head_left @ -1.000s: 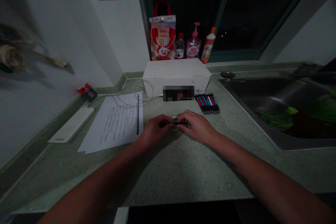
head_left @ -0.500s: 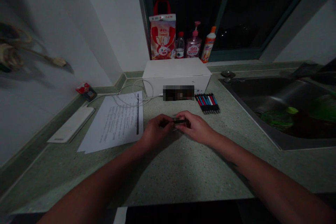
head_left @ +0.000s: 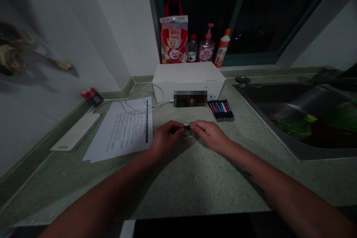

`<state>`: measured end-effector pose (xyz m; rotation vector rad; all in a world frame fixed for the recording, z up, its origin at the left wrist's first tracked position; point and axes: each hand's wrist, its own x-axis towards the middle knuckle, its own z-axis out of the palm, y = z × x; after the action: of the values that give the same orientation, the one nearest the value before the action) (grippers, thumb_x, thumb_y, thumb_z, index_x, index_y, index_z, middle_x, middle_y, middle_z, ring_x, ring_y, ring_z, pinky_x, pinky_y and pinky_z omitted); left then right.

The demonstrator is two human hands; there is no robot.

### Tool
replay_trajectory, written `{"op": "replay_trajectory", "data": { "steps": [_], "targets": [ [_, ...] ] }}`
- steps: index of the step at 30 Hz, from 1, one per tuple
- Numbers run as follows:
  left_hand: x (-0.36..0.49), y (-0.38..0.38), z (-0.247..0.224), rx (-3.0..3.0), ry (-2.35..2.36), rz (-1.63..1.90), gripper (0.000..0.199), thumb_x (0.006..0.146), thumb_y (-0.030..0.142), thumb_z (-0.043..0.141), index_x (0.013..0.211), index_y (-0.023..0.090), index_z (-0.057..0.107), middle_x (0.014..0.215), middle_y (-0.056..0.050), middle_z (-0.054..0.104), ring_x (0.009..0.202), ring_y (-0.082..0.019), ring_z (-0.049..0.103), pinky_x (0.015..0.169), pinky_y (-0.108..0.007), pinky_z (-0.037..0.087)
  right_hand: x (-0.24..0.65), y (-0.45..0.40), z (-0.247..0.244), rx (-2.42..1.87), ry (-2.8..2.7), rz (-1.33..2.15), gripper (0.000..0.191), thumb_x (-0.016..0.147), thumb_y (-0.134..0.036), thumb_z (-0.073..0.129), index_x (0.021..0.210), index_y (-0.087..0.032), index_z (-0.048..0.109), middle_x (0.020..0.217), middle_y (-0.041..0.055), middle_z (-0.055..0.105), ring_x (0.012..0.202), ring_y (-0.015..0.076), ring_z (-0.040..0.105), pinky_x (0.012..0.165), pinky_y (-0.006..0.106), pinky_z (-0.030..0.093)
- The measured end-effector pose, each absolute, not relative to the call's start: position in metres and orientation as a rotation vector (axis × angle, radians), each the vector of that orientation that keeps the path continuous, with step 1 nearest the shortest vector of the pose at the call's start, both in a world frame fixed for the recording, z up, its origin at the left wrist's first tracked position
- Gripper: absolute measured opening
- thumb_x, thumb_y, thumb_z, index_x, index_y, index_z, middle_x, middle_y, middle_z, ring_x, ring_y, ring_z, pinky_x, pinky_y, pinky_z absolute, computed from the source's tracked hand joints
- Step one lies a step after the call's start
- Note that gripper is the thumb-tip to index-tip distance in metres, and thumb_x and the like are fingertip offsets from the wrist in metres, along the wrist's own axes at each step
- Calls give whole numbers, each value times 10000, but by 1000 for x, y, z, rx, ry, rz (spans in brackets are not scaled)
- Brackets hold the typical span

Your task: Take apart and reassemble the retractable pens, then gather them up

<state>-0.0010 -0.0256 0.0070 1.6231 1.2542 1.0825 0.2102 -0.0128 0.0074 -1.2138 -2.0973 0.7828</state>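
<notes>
Slim dark pen [head_left: 187,127] is held crosswise between both hands over the speckled green countertop [head_left: 195,189], most of it hidden by the fingers. A thin pale piece [head_left: 189,137] shows just below it, too small to identify. Left hand [head_left: 166,140] and right hand [head_left: 210,135] nearly meet at the pen, both curled almost closed, each gripping one end between thumb and fingers.

Just beyond the right hand lies a neat row of pens [head_left: 220,110] with red, blue and white barrels. To the left of the left hand are printed paper sheets [head_left: 119,130], with a white cable [head_left: 143,98] looping across their top edge, and a long pale flat board [head_left: 75,132] beside them. Straight ahead stands a white box [head_left: 188,78], a pixelated patch [head_left: 190,98] covering part of its front. Behind it, against the dark window, are a red-handled printed bag [head_left: 173,37], a water bottle [head_left: 192,49], a pump bottle [head_left: 206,49] and an orange-capped bottle [head_left: 222,48]. To the right is a steel sink [head_left: 279,106] with green items [head_left: 294,128] inside
</notes>
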Motion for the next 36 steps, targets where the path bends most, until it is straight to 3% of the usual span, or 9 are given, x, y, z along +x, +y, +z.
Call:
{"op": "replay_trajectory", "data": {
  "steps": [3,7,12,15,19,24,30,36],
  "targets": [
    [-2,-25,6,1633,1261,1085,122,834,305,665,858,199,720,856,-56,769,808,-195,707,799,-352,582,210,-12,7,-1217,-2072,787,234,914,-264,686,1139,-205,655,951,36,735,765,166,644,717,294,463],
    [-2,-24,5,1633,1275,1084,118,846,304,673,866,201,726,856,-57,768,815,-195,713,806,-349,587,211,-12,6,-1219,-2107,760,127,986,-290,587,986,-206,682,869,37,728,780,178,646,711,300,455],
    [-2,-24,6,1639,1275,1079,110,848,296,681,862,200,732,858,-55,777,814,-198,718,805,-350,591,212,-13,7,-1221,-2076,751,193,911,-294,701,1086,-217,672,940,35,739,778,172,645,709,292,452],
    [-2,-24,6,1632,1267,1064,106,848,288,684,859,196,736,862,-57,782,814,-195,718,810,-347,588,212,-13,9,-1204,-2101,737,107,963,-298,631,978,-205,682,861,28,726,763,167,636,697,287,433],
    [-3,-24,4,1640,1269,1035,104,847,273,677,859,188,736,848,-53,785,799,-188,714,785,-327,575,211,-12,11,-1259,-2166,729,280,1026,-319,535,809,-199,667,767,23,707,718,161,632,680,286,411],
    [-4,-25,1,1804,1294,941,118,885,264,649,914,196,741,869,-49,779,791,-187,701,758,-319,556,212,-11,14,-1339,-2198,755,391,1070,-332,459,765,-204,666,723,16,693,702,159,637,683,286,406],
    [0,-32,0,2360,1089,682,70,853,167,709,888,211,750,914,-59,748,932,-235,663,871,-366,513,217,-9,10,-1342,-2332,529,26,912,-226,678,926,-211,695,894,17,673,782,154,615,683,267,386],
    [-2,-29,1,2363,1186,647,60,860,163,704,883,199,746,895,-61,718,891,-228,648,822,-348,506,215,-9,5,-1353,-2507,440,74,904,-161,633,905,-205,692,952,39,653,812,168,611,695,278,386]
  ]
}}
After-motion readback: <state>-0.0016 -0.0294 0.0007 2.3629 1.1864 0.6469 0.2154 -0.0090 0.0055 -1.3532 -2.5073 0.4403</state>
